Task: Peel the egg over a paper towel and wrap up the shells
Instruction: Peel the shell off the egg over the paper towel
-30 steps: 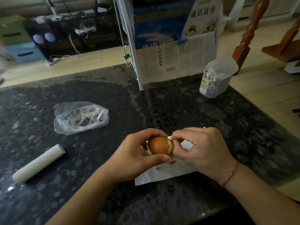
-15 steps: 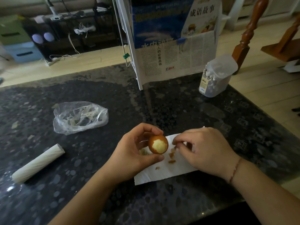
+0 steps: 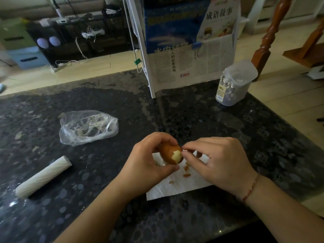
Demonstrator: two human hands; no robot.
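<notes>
My left hand [image 3: 147, 163] grips a brown-shelled egg [image 3: 169, 153] between thumb and fingers, just above a white paper towel [image 3: 180, 185] on the dark stone table. A pale peeled patch shows on the egg's right end. My right hand [image 3: 217, 162] has its thumb and forefinger pinched at that peeled end, at the edge of the shell. Several small brown shell bits [image 3: 186, 170] lie on the towel below the egg. Both hands hide part of the towel.
A crumpled clear plastic bag [image 3: 87, 127] lies to the left and a white roll [image 3: 43, 176] nearer the left front. A plastic jar [image 3: 235, 83] and a propped newspaper [image 3: 191, 55] stand at the back. The table edge [image 3: 287, 118] runs along the right.
My right hand dropped shell bits on the towel and came back to the egg's peeled end. My left hand turned the egg a little; more bits lie on the towel.
</notes>
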